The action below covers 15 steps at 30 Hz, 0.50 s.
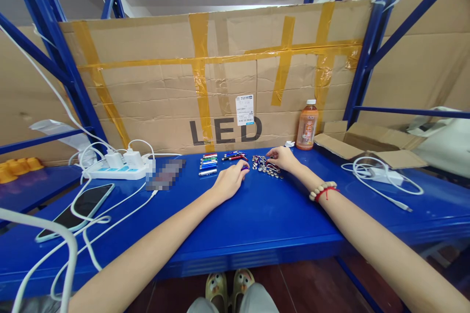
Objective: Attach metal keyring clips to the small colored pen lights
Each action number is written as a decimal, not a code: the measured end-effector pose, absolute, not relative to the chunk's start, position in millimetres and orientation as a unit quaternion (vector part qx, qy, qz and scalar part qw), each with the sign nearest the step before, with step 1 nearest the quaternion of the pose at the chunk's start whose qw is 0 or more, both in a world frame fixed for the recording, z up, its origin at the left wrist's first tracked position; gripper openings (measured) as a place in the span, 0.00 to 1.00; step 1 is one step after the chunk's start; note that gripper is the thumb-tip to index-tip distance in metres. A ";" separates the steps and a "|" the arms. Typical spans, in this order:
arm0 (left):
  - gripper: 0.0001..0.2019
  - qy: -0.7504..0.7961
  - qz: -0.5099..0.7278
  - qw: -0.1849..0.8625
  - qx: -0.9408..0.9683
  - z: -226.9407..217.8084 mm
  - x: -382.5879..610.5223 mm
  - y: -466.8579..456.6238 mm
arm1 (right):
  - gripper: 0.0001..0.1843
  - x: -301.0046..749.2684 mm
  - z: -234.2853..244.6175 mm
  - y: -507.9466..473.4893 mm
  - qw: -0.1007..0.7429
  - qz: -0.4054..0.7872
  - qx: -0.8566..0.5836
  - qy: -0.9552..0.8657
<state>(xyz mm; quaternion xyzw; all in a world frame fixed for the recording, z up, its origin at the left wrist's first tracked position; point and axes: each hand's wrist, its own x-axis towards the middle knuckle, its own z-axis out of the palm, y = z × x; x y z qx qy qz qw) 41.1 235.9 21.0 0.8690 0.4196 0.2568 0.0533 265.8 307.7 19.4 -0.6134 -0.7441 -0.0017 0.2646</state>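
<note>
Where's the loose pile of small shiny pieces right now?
In the head view, the pile lies right of centre on the blue table, by the right hand, with the left hand to its left.

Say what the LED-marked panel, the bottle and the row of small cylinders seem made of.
Panel: matte cardboard, being brown and creased.
Bottle: probably clear plastic; orange seems to show through.
Small cylinders: glossy metal or coated plastic; their gleam leaves it open.

Left grip (229,181) holds a purple piece (245,167); right grip (283,158) touches small metallic parts (270,171).
</note>
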 end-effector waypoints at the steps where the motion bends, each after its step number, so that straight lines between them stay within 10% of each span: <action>1: 0.11 0.419 0.257 0.053 0.869 21.0 41.1 235.9 | 0.13 265.6 19.5 307.6 0.269 0.001 -0.612 -0.744; 15: 0.11 0.413 0.258 0.048 0.872 19.1 40.2 238.4 | 0.16 251.3 28.4 289.6 0.207 -0.001 -0.619 -0.758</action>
